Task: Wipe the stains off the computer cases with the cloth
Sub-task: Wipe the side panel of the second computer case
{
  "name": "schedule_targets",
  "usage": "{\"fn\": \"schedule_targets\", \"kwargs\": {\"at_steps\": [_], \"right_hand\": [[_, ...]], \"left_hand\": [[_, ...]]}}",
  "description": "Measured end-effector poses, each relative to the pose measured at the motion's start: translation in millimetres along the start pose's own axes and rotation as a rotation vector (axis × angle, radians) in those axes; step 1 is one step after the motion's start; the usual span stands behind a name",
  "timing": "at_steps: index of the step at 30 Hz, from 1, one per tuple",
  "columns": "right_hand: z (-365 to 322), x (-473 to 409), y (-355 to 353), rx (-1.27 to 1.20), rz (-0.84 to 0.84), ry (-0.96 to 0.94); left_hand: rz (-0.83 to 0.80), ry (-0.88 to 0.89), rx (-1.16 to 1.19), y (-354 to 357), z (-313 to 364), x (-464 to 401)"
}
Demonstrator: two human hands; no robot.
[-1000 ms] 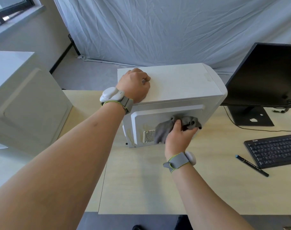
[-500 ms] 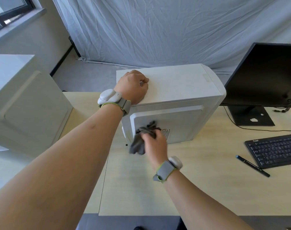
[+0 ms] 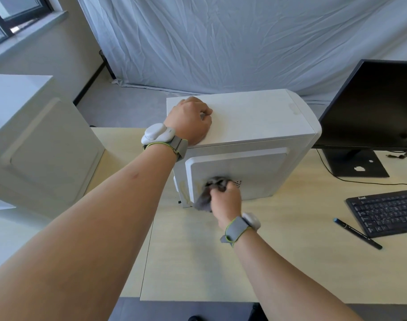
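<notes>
The grey cloth (image 3: pixel 208 193) is bunched up in the right hand (image 3: pixel 225 200), whose fingers curl round it and press it against the lower left part of the near side panel of the white computer case (image 3: pixel 251 126), just left of the small vent holes. A second ago the same hand had the cloth further right on that panel, beyond the vent; half a second ago it had swung to the left end, and now it sits close to that spot, only a little lower and nearer the desk. Yellowish streaks (image 3: pixel 184 191) show on the case's left edge, just left of the cloth. The left hand (image 3: pixel 189 121) rests on top of the case at its rear left corner, fingers curled under in a loose fist holding nothing, and it has not shifted across the three moments. Both wrists carry a grey strap with a white device. The case stands on a pale wooden desk (image 3: pixel 198 262). Well to the left of the left arm is a second white computer case (image 3: pixel 35 140). To the right of the right hand lie a dark pen (image 3: pixel 358 234) and, beyond it, a black keyboard (image 3: pixel 388 212), with a black monitor (image 3: pixel 374 105) standing behind them.
</notes>
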State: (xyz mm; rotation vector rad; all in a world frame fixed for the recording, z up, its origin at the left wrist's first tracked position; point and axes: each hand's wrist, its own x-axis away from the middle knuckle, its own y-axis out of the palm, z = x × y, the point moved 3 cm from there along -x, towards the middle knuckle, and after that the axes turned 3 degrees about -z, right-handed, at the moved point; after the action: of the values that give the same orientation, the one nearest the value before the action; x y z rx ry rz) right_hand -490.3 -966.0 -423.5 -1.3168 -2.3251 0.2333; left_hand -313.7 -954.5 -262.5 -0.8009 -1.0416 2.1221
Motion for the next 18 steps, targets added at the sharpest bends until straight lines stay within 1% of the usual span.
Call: {"fn": "schedule_targets", "kwargs": {"at_steps": [2,3,4,5,7,9,10,11,14,16,18], "right_hand": [[2.7,5.7,9.7,0.053,-0.184,-0.059],[1.5,8.1,8.5,0.017,-0.205,-0.047],[1.5,6.1,5.7,-0.061,-0.186,-0.021],[2.3,3.7,0.6,-0.167,-0.134,0.017],[9.1,-3.6,-18.3,-0.343,0.055,0.085],[11.2,-11.0,-41.5,-0.392,0.239,0.107],[10.1,-12.4,-49.8,-0.388,0.309,0.105],[6.3,-12.6,-53.9,-0.380,0.340,0.095],[-0.6,-7.6,-29.0,-0.364,0.300,0.064],[-5.9,3.5,1.4,-0.312,0.199,0.068],[-8.4,15.5,28.3,-0.222,0.060,0.033]], "left_hand": [[-0.004,-0.001,-0.003,-0.7,0.4,0.4],[-0.007,-0.001,-0.006,-0.9,0.8,1.1],[-0.007,-0.002,-0.003,-1.2,0.2,1.2],[-0.009,-0.002,0.000,-1.6,0.5,0.8],[-0.007,-0.006,0.002,-1.1,0.1,1.4],[-0.005,-0.008,-0.001,-0.9,-0.4,0.5],[-0.004,-0.010,-0.004,-0.6,-0.8,1.1],[-0.004,-0.007,-0.008,-1.0,0.8,0.4],[-0.003,-0.009,-0.010,-1.0,2.4,0.2],[-0.008,-0.011,-0.001,-0.8,2.2,0.5],[-0.014,-0.012,0.006,-1.1,2.8,1.9]]}}
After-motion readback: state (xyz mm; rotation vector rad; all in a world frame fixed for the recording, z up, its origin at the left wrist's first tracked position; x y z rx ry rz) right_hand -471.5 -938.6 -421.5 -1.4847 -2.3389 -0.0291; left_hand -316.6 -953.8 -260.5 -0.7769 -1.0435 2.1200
